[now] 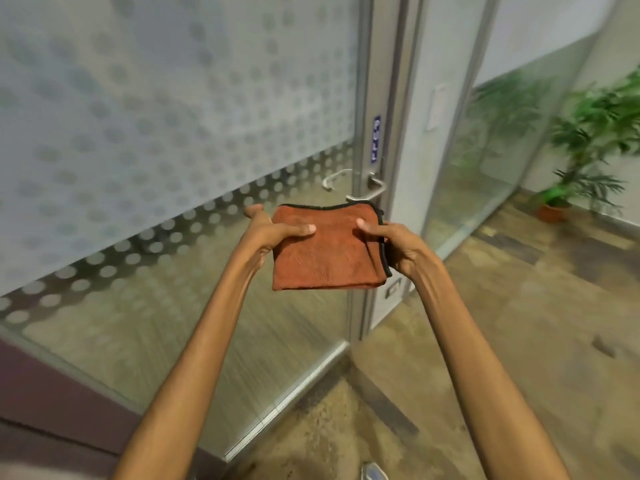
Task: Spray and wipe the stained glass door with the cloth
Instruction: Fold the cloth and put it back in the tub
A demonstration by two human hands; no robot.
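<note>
The cloth (327, 249) is orange-brown with a thin black border, folded into a thick square, and I hold it in the air in front of me, between my two hands, just below the door handle (363, 190) as the camera sees it. It does not touch the glass.

My left hand (273, 233) holds the left edge: the thumb lies flat on the top of the cloth and the other fingers go under it, so I see only one fingertip coming out behind, at the upper left. My right hand (398, 247) pinches the right edge, where the black border hangs in loose layers; the thumb presses on the top, and the fingers below are hidden by the cloth. So both hands are closed on the cloth. Both my forearms are bare and stretched forward and a little up, coming from the bottom of the picture and getting closer to each other toward the cloth.

Behind the cloth stands the glass door (166, 140), with a frosted dot pattern on the upper part and clear glass lower down. A small blue label (375, 139) is on the metal frame, but the words are too blurred to read. Any stains on the glass I cannot make out, because the picture is blurred. On the right a potted plant (585, 147) stands on the floor, partly cut by the edge.
</note>
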